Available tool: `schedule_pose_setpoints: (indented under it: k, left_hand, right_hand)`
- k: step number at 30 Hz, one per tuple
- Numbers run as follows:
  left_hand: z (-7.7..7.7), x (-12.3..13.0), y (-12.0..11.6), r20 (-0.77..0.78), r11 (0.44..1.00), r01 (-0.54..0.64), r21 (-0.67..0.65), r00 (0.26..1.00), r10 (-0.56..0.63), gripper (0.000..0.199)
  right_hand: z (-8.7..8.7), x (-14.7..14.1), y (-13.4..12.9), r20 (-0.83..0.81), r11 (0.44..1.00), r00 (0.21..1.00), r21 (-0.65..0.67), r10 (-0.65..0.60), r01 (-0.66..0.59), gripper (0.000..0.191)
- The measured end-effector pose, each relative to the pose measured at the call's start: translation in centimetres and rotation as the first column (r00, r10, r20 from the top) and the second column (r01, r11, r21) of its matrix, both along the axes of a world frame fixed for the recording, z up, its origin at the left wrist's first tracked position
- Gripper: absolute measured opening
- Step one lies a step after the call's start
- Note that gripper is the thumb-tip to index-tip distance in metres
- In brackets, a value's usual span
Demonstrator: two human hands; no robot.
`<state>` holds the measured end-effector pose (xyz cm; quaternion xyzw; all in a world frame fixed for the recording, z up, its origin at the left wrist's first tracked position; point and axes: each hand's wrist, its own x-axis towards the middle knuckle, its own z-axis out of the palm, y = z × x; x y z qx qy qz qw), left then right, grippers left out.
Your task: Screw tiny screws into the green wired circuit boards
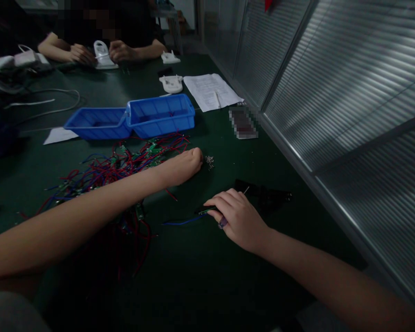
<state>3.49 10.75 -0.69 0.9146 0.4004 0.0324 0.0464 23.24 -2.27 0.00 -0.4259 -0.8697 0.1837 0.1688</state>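
My left hand (185,167) reaches across the wires with its fingers closed, right beside a small pile of screws (210,162). Its fingertips are hidden, so whether a screw is between them I cannot make out. Between the thumb and fingers of my right hand (240,216) is a small green circuit board (203,212) against a black part, with a blue wire (183,222) trailing left. A purple, see-through handle end (222,222) and a thin metal shaft (246,189) stick out of the same hand, like a screwdriver. Black parts (275,194) lie just beyond it.
A tangle of red and blue wires with green boards (124,161) spreads to the left. Behind it stand two blue bins (162,129). Printed paper (210,90), a pen (217,99) and white housings (172,83) lie farther back. Across the table, a person's hands (121,50) hold a white device.
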Motion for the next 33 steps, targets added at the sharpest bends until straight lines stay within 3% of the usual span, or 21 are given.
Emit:
schedule_pose_setpoints:
  k: [16,23,33]
  left_hand:
    - [1.6,1.9,-0.2,-0.212,0.997,0.053,0.048,0.976,-0.042,0.02]
    - [2.4,3.1,-0.8,-0.321,0.993,0.032,0.11,0.947,0.005,0.025]
    - [2.8,5.9,-1.0,-0.346,0.991,-0.072,0.114,0.932,0.107,0.027]
  right_hand:
    - [0.1,0.0,-0.1,0.0,1.0,1.0,0.014,0.001,-0.001,0.023]
    - [0.1,0.0,0.0,-0.019,1.0,1.0,0.017,0.004,-0.004,0.023]
    - [-0.3,0.2,0.0,-0.025,0.998,1.0,0.056,0.005,-0.004,0.028]
